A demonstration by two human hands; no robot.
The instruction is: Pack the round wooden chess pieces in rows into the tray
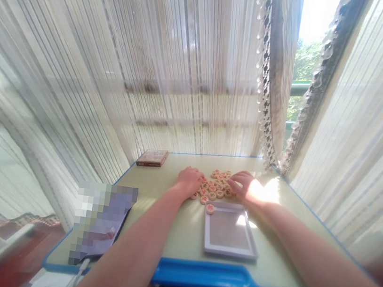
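While the left hand [190, 180] bends over the near-left edge of a cluster of round, pale wooden pieces with red or dark characters [212, 188], the right hand [243, 186] curves around the cluster's right edge. The right hand's thumb and fingers stand apart, fingertips at the outermost pieces; the left hand's fingers are curled, and whether they pinch a piece cannot be told. The cluster lies between both hands on a pale yellow-green desk with a blue edge [289, 261].

Nearer the body than the hands sits a shallow, rectangular, whitish tray [229, 252]. One round piece with a red mark [210, 209] rests in its far-left corner. Beyond the left hand, farther left, lies a flat, reddish-brown box [153, 157]. A dark-edged, flat device, its face pixelated [109, 222], lies left of the left forearm, with a white cable [83, 266] at its near end. Past both hands hang sheer, striped, whitish curtains [188, 67]; bright sunlight falls across the right wrist.
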